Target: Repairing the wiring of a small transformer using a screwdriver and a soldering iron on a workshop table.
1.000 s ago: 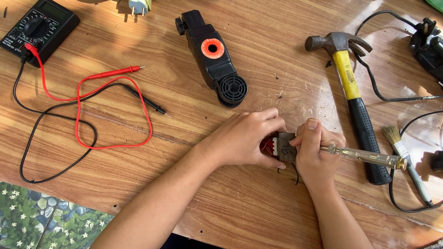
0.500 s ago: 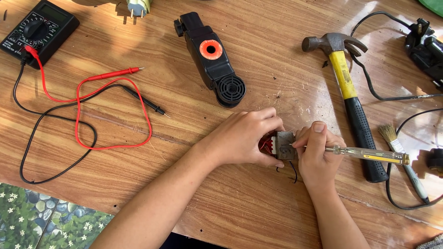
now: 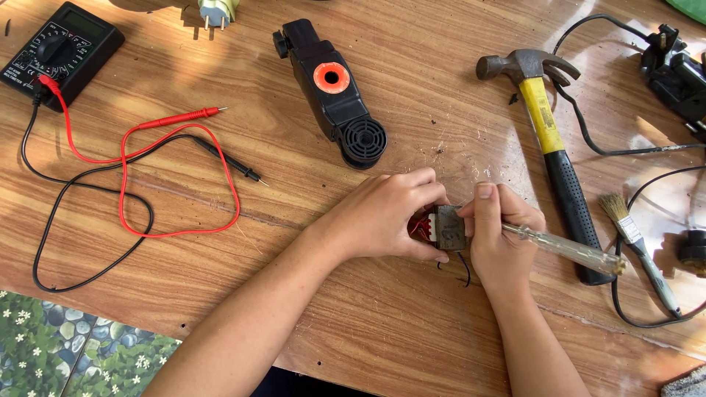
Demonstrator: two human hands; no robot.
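Head view: the left hand is curled around a small motor with red windings, pinning it to the table; the right hand grips a screwdriver, tip against the motor's grey body. The black housing lies apart, so the unit seems already opened; the motor work looks mid-way, hammer, brush and multimeter unused

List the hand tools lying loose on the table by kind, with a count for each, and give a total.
Hammer: 1
Brush: 1
Total: 2
The screwdriver is held in the right hand, so it is not counted.
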